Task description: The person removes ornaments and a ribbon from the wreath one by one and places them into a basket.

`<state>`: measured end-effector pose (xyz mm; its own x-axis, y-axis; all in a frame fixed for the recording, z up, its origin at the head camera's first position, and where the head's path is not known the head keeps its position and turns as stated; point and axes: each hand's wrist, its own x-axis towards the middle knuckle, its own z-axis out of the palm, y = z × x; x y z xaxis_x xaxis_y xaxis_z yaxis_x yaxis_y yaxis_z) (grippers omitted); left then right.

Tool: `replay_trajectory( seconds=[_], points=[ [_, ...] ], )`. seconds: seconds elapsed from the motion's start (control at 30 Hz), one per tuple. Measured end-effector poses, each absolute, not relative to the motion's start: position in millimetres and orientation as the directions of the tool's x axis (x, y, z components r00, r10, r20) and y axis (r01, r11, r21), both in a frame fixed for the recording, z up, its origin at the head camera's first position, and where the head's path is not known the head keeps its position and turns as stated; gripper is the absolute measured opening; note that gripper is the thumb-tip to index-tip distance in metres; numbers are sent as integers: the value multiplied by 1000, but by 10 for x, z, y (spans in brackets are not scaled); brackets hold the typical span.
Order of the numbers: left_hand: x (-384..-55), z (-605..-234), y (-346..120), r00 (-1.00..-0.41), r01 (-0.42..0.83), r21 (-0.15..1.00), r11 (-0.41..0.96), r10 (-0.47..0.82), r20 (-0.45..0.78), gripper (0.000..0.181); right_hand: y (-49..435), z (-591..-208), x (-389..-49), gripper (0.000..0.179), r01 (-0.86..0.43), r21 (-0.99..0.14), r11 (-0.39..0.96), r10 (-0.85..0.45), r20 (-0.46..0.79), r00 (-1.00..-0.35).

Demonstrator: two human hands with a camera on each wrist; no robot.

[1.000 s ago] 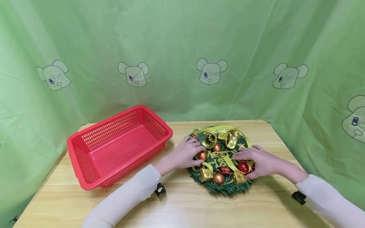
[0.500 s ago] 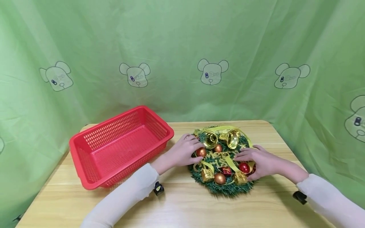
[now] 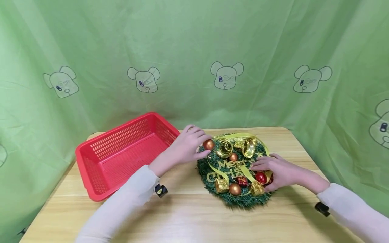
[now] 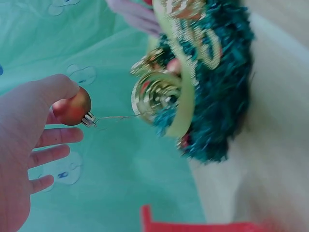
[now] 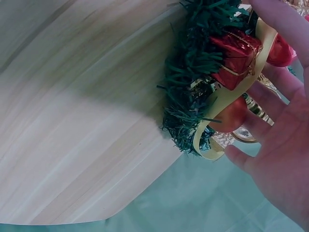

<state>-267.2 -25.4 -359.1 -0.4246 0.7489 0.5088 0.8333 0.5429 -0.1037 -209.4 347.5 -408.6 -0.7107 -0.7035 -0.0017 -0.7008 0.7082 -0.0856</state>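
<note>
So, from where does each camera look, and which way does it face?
Head: worn on the head, facing forward and down at the wreath and red basket; left hand, right hand and sleeves show.
Left wrist: worn there, facing the copper ball and wreath; left hand shows, apparently right hand too.
Right wrist: worn there, facing the wreath's edge and table; right hand shows.
Head and left wrist share the copper ball.

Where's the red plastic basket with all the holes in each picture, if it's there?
Head: the red plastic basket sits left of centre.
Left wrist: only its red edge shows, along the bottom.
Right wrist: not in it.
Shared landmark: the round green tinsel wreath.
</note>
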Motion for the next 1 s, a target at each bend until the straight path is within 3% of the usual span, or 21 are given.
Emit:
replay_trajectory(
  seconds=[0.6,1.0],
  points=[
    [-2929,-3245,-955,-508,755,-65,652,645,571,34,3385,-4179,-2137,77,-727,-44,685,-723,89,-686],
    [-3115,-3270,-1406,-656,652,-6,758,567,499,37,3250,-4149,-2199,76,-726,-41,686,-723,72,-687]
  ],
)
